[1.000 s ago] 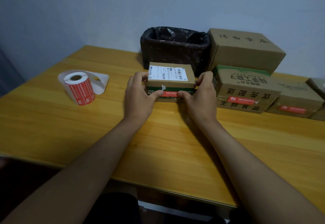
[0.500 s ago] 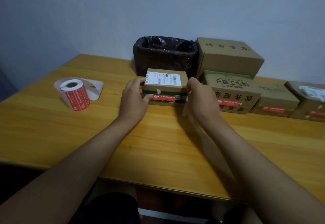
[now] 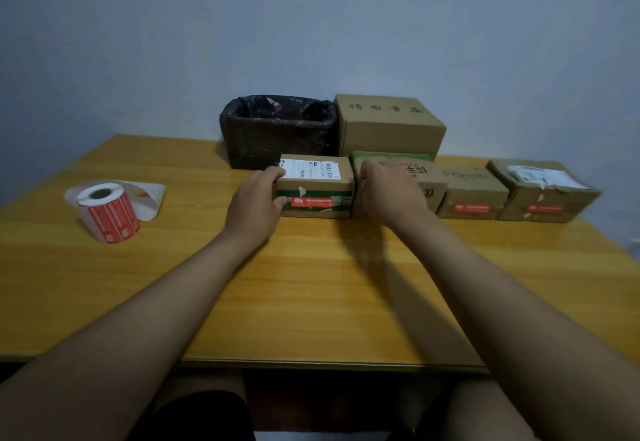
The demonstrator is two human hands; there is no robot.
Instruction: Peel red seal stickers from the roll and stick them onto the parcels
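The sealed parcel (image 3: pixel 313 186) had been slid along the desk (image 3: pixel 311 284) against the row, gripped at its left end by the left hand (image 3: pixel 258 203); the right hand (image 3: pixel 388 191) (blurred, cannot tell) had let go. The roll (image 3: pixel 105 212) was next needed.

A roll of red seal stickers (image 3: pixel 105 212) stood on end at the table's left, a loop of bare white backing strip (image 3: pixel 147 198) curling off behind it; well to its right a small brown parcel (image 3: pixel 315 186) lay flat, a white shipping label (image 3: pixel 310 168) on top and a red seal sticker (image 3: pixel 311 202) across its green-banded front. Three more parcels sat in a row to its right: the first (image 3: pixel 426 180) largely hidden; the next (image 3: pixel 472 192) and the last (image 3: pixel 545 191) each had a red sticker on the front.
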